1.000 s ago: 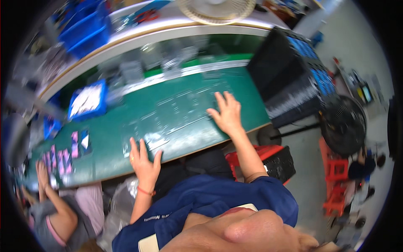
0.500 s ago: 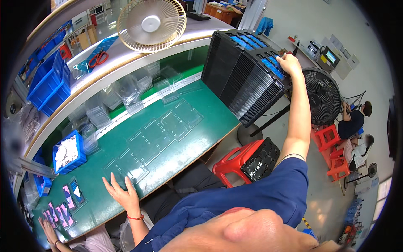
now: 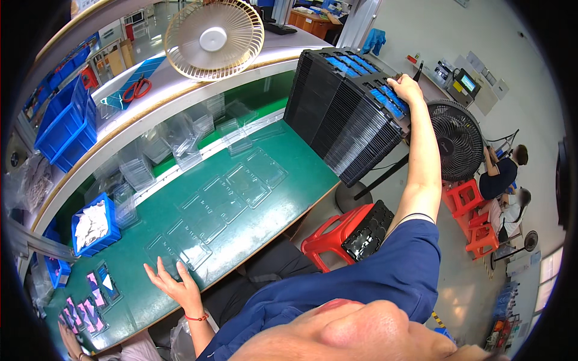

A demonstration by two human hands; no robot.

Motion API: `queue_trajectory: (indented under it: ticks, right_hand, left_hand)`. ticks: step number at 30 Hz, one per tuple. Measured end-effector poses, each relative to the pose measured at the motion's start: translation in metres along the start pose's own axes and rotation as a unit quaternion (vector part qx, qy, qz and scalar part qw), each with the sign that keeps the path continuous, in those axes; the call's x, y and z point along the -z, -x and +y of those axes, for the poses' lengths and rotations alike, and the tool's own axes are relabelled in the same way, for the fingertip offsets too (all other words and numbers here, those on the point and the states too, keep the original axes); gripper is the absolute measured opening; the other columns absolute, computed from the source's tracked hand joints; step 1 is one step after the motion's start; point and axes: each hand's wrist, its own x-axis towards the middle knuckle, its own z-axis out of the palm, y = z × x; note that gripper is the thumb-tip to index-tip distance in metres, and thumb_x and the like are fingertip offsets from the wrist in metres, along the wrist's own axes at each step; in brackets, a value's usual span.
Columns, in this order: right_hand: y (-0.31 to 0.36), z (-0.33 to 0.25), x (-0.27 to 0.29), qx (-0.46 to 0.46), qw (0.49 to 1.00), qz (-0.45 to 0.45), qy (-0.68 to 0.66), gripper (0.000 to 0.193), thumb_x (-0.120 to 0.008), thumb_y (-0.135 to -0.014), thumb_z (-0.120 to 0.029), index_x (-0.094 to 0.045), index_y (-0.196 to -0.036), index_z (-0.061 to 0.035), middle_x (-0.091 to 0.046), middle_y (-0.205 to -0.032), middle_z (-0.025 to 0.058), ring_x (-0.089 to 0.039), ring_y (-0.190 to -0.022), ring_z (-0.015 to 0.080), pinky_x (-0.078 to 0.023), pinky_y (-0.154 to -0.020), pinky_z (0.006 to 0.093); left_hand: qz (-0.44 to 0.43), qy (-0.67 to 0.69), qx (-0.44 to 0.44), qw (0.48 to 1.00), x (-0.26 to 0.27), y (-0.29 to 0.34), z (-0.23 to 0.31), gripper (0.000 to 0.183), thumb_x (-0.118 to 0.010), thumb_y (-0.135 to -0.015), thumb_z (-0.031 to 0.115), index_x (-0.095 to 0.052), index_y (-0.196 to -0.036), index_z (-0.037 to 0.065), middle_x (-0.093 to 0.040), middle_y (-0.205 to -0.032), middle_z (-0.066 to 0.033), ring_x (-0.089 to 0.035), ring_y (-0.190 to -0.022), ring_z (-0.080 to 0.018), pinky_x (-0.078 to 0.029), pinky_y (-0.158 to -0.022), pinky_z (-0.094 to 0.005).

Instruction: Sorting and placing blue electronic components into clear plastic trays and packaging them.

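Observation:
My right hand (image 3: 407, 90) reaches far out to the top of a tall stack of black trays (image 3: 343, 108). Its fingers are bent together over the blue flat pieces (image 3: 388, 100) in the top tray; whatever lies between the fingertips is hidden. My left hand (image 3: 174, 285), with a red cord at the wrist, hovers open with fingers spread at the table's near edge. Just beyond it, a row of clear plastic shells (image 3: 188, 243) lies across the green table (image 3: 265, 231). The nearest shell is right by my left fingertips.
Beyond the row stand stacked clear shells (image 3: 177, 141). To the left are a blue bin of white pieces (image 3: 93, 225), pink-and-dark pieces (image 3: 90, 314) and another person's hand (image 3: 71, 340). A fan (image 3: 214, 39), scissors (image 3: 137, 90), a red stool (image 3: 334, 237) and a floor fan (image 3: 454, 141) surround the table.
The whole view has shifted slightly. My right hand stays at the top tray and my left hand stays open by the shells. The other person's hand at lower left has moved slightly lower.

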Motion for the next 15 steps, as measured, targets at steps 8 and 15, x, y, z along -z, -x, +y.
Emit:
queue_trajectory:
  ticks: [8,15]
  right_hand:
    - [0.028,-0.025,0.031,0.079,0.996,0.004,-0.036,0.054,-0.067,-0.073,-0.055,-0.066,-0.087,-0.0036,-0.067,-0.09,0.0163,-0.065,-0.089,0.0299,-0.05,-0.077,0.0418]
    - [0.028,-0.016,0.021,0.109,0.991,-0.048,-0.059,0.062,-0.068,-0.069,-0.061,-0.063,-0.079,-0.0003,-0.066,-0.087,0.0168,-0.065,-0.087,0.0283,-0.049,-0.078,0.0384]
  left_hand:
    - [0.003,0.012,0.003,1.0,0.003,0.001,-0.001,0.042,-0.06,-0.087,0.016,-0.049,-0.123,-0.003,-0.023,-0.143,-0.0245,-0.028,-0.131,-0.039,-0.03,-0.104,-0.0461]
    - [0.006,0.018,0.003,1.0,0.002,0.001,-0.003,0.039,-0.061,-0.087,0.016,-0.053,-0.12,-0.003,-0.024,-0.142,-0.0241,-0.029,-0.131,-0.0389,-0.03,-0.104,-0.0462]
